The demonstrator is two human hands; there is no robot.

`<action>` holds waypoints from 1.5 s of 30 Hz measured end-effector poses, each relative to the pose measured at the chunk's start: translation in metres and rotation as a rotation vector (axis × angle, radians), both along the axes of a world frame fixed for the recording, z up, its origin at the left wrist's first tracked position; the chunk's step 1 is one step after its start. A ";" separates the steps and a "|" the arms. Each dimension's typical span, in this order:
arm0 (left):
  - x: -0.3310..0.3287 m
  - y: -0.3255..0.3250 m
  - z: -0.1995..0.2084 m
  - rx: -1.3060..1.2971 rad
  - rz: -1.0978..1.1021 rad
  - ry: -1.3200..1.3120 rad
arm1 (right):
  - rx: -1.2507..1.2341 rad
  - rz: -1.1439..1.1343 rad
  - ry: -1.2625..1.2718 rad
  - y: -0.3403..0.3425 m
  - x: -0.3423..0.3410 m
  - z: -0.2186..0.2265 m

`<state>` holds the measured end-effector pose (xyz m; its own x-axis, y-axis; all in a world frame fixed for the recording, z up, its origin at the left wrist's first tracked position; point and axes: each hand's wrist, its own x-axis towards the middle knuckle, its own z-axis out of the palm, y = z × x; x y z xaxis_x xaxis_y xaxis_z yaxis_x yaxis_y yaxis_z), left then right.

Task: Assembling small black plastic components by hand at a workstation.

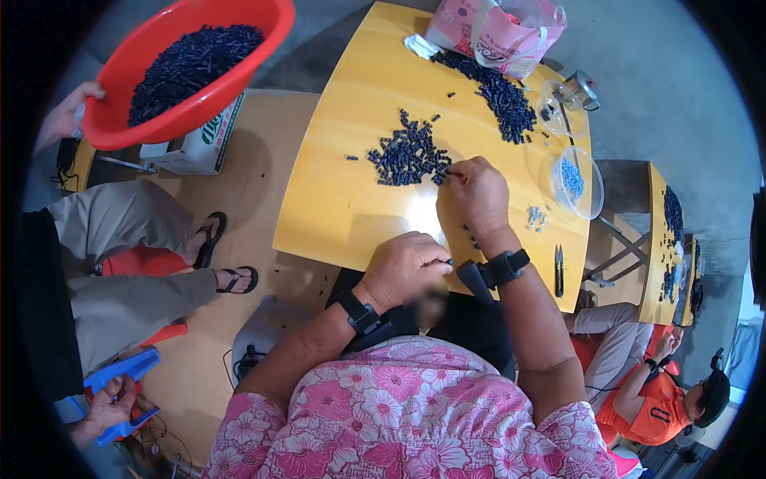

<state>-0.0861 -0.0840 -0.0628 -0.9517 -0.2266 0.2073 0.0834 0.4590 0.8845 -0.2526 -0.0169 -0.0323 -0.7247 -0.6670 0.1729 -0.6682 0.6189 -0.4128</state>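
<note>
My left hand (pixel 407 267) is closed just off the table's front edge, with a small dark piece (pixel 450 262) showing at its fingertips. Its kind is too small to make out. My right hand (pixel 480 195) is pinched at the right edge of a loose pile of small dark blue-black cylindrical pieces (pixel 407 153). One such piece appears to be between its thumb and finger, partly hidden. A few more dark pieces (pixel 469 234) lie below the right hand, near the wrist. Both wrists wear black bands.
A larger heap of dark pieces (pixel 507 104) lies farther back, beside a pink bag (pixel 499 36). Clear bowls, one with blue bits (pixel 571 177), small silvery parts (pixel 536 217) and thread snips (pixel 559 271) are at right. At left, another person holds a red basin (pixel 275 24) of dark pieces.
</note>
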 end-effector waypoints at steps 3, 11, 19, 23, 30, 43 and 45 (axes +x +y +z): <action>0.001 -0.001 0.001 0.001 -0.009 -0.034 | -0.013 0.004 0.025 -0.001 0.002 -0.001; -0.001 0.001 0.002 0.064 0.030 0.019 | 0.054 0.083 0.145 0.002 -0.002 -0.013; 0.000 -0.001 0.000 0.064 0.002 0.014 | 0.250 0.183 0.250 0.003 -0.002 -0.012; -0.002 -0.001 0.004 0.082 0.000 0.031 | 0.168 0.210 0.260 0.011 -0.007 -0.002; 0.005 0.004 -0.006 0.110 0.027 -0.024 | -0.332 0.262 0.023 0.047 0.017 0.027; 0.020 0.026 0.030 0.222 0.093 0.094 | -0.759 0.113 -1.032 0.117 0.092 0.033; 0.022 0.022 0.028 0.277 0.023 0.009 | -0.796 0.135 -1.069 0.117 0.091 0.033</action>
<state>-0.0636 -0.0621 -0.0344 -0.9442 -0.2969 0.1426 0.0840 0.2016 0.9759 -0.1615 0.0998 0.0012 -0.6835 -0.7273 -0.0614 0.1705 -0.0773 -0.9823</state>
